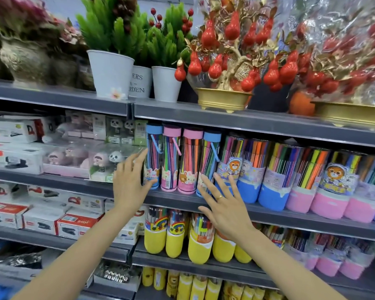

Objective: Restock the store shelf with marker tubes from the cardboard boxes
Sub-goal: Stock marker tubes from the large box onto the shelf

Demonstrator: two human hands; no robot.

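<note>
Your grip is wide, left hand (pixel 129 182) and right hand (pixel 222 205) flanking four light, slippery marker tubes (pixel 183 159) on the middle shelf (pixel 268 215); hold them low, around the body.

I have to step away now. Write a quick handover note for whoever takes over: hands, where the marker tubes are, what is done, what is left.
Left hand: open, fingers against the leftmost blue-capped tube, holding nothing.
Right hand: open, fingertips at the base of the right blue-capped tube, holding nothing.
Four tall tubes stand upright in a row on the middle shelf, two pink-capped tubes between the blue ones.
Done: this row is placed; the hands appear to be squaring it up.
Left: fetch more tubes. No cardboard boxes are in view.
</note>
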